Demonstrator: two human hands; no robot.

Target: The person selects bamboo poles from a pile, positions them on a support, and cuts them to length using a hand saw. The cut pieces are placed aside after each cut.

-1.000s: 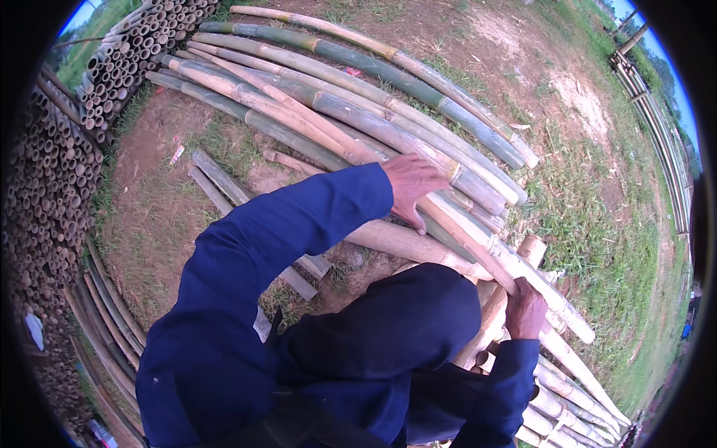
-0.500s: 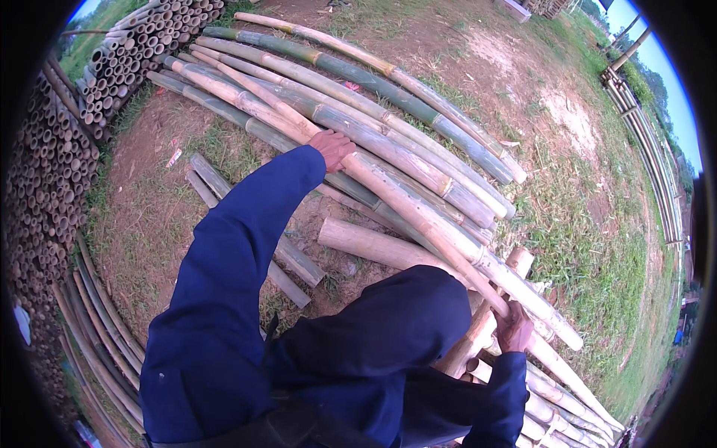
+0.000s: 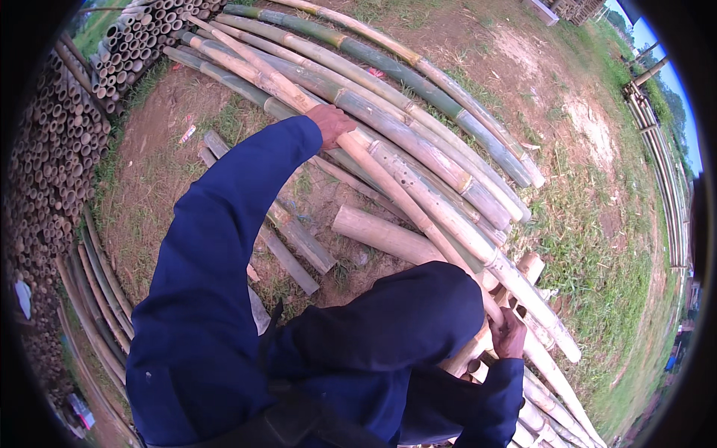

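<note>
A slim, pale bamboo pole (image 3: 407, 203) slants from the upper left down to my right knee, above the thicker poles. My left hand (image 3: 331, 125) is closed over its middle from above, arm stretched out. Beside my knee, my right hand (image 3: 509, 334) is wrapped round the pole's near end; part of that grip is hidden. Close alongside lies a thick, pale bamboo pole (image 3: 448, 213) with small dark spots. Several green and tan bamboo poles (image 3: 388, 78) lie side by side beyond it. A short, thick bamboo piece (image 3: 381, 235) rests on the ground before my knee.
Stacked bamboo (image 3: 52, 164), cut ends showing, rises at the left. Split bamboo lengths (image 3: 295, 239) lie on the soil. More poles (image 3: 549, 407) reach toward the lower right, under and beside my right hand. A row of long poles (image 3: 661, 164) stands at the far right.
The slim pole has shifted slightly toward me, away from the thick spotted pole, with both hands still on it. My view has moved a little, too.
</note>
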